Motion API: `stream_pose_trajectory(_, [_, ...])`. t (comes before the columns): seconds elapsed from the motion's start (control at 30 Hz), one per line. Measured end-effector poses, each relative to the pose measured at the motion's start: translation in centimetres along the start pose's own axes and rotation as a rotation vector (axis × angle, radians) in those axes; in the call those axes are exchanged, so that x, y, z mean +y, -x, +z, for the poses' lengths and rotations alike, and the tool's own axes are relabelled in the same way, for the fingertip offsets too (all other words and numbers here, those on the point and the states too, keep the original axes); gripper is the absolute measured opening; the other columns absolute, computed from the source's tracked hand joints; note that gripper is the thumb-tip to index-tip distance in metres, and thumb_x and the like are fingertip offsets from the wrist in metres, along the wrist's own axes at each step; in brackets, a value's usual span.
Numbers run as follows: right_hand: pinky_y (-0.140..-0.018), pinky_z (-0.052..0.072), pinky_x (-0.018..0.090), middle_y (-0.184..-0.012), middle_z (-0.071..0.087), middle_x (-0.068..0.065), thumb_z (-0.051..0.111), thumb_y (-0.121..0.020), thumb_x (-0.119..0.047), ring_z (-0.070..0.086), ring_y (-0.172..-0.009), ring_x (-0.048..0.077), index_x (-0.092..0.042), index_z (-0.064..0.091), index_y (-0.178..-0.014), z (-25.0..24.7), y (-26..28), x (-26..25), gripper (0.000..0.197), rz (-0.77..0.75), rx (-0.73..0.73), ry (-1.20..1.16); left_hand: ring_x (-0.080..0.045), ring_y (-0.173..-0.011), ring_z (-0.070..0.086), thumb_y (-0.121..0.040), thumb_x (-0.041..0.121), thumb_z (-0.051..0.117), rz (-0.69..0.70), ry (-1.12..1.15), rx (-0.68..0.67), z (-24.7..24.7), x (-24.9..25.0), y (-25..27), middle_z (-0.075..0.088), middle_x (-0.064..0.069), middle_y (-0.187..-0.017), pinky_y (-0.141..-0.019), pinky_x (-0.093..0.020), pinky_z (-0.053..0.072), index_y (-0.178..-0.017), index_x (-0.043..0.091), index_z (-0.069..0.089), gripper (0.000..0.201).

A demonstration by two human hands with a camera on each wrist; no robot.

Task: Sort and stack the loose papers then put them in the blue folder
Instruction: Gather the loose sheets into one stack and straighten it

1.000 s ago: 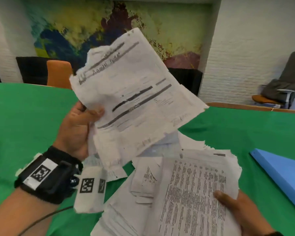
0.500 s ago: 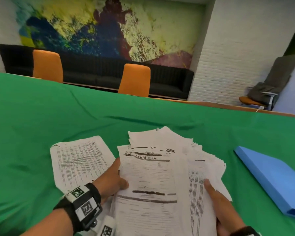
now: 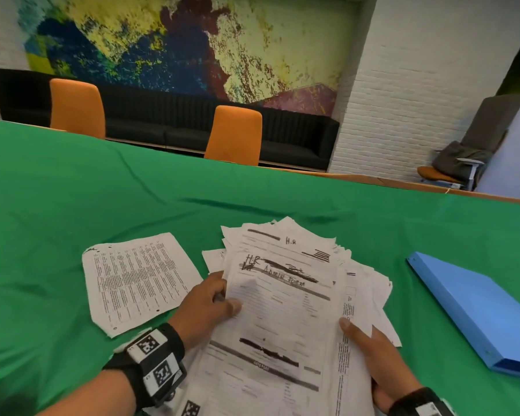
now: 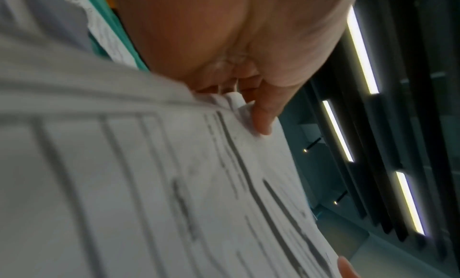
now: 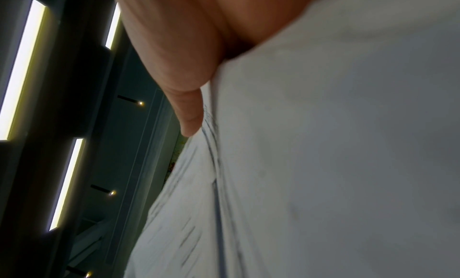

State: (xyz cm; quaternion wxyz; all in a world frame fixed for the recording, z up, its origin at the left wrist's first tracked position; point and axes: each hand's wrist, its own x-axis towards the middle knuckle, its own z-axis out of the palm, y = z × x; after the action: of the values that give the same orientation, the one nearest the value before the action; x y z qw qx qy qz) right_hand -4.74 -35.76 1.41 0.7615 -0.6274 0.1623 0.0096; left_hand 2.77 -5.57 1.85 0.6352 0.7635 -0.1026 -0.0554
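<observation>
A fanned stack of printed white papers [image 3: 282, 310] is held over the green table between both hands. My left hand [image 3: 210, 304] grips the stack's left edge, thumb on the top sheet; the left wrist view shows that thumb [image 4: 263, 117] pressed on the paper edge [image 4: 174, 184]. My right hand [image 3: 370, 349] holds the right edge, thumb on top; in the right wrist view the thumb [image 5: 189, 121] lies against the sheets [image 5: 323, 164]. One loose printed sheet [image 3: 135, 280] lies flat on the table to the left. The closed blue folder [image 3: 478, 310] lies at the right.
A green cloth covers the table [image 3: 102, 190]. Two orange chairs [image 3: 233, 135] stand behind its far edge, before a black sofa [image 3: 297, 139] and a painted wall. Another chair with grey cloth [image 3: 460, 163] is at the far right.
The sheets my left hand held raised a second ago have come down onto the stack. Both hands now hold the stack's sides, and a single sheet lies on the table at the left.
</observation>
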Motion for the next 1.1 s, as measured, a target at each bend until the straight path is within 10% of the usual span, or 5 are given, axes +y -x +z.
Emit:
stream_pose_trajectory(0.3, [-0.095,0.053,0.061,-0.118,0.074,0.015,0.069,-0.086,-0.023,0.072,-0.103,0.04,-0.017,0.062,-0.127,0.5,0.9,-0.5,0.041,-0.055,-0.075,-0.013,-0.031,-0.078,0.066,-0.083,0.025,0.073,-0.022,-0.038,0.121,2.3,-0.1,-0.5,0.068,-0.008,-0.087,-0.078,-0.047,0.059,-0.078,0.023,0.053,0.021])
stream_pose_trajectory(0.6, [-0.082,0.057,0.063,-0.114,0.073,0.025,0.063,-0.086,-0.003,0.071,-0.1,0.048,-0.006,0.059,-0.127,0.6,1.5,-2.3,0.041,-0.089,-0.159,-0.07,-0.036,-0.117,0.065,-0.057,0.036,0.097,-0.151,0.354,0.067,3.7,1.1,-1.7,0.067,-0.012,-0.126,-0.1,-0.059,0.051,-0.134,0.035,0.051,0.089])
stream_pose_trajectory(0.83, [-0.077,0.063,0.049,-0.112,0.075,0.02,0.062,-0.083,-0.003,0.072,-0.1,0.041,-0.005,0.069,-0.114,2.1,2.2,-8.1,0.032,-0.397,-0.125,-0.066,-0.035,-0.115,0.068,-0.066,0.031,0.091,0.162,0.474,-0.117,1.1,7.1,-1.4,0.069,-0.013,-0.128,-0.093,-0.053,0.057,-0.137,0.015,0.051,0.083])
stream_pose_trajectory(0.93, [-0.076,0.064,0.033,-0.102,0.079,-0.001,0.065,-0.085,-0.011,0.076,-0.094,0.019,-0.02,0.073,-0.104,4.3,3.6,-10.3,0.022,-0.696,-0.02,0.098,-0.022,-0.101,0.074,-0.083,0.025,0.074,0.4,0.184,0.174,1.7,10.5,-0.5,0.077,-0.004,-0.109,-0.088,-0.048,0.061,-0.118,0.013,0.067,0.038])
stream_pose_trajectory(1.1, [-0.085,0.05,0.007,-0.111,0.069,-0.035,0.061,-0.089,-0.028,0.064,-0.105,-0.011,-0.041,0.063,-0.116,7.0,6.1,-8.7,0.03,-1.001,0.036,0.373,-0.015,-0.113,0.068,-0.087,0.035,0.071,0.622,0.097,0.361,3.6,11.8,1.5,0.069,0.003,-0.123,-0.091,-0.04,0.059,-0.137,0.02,0.048,0.058])
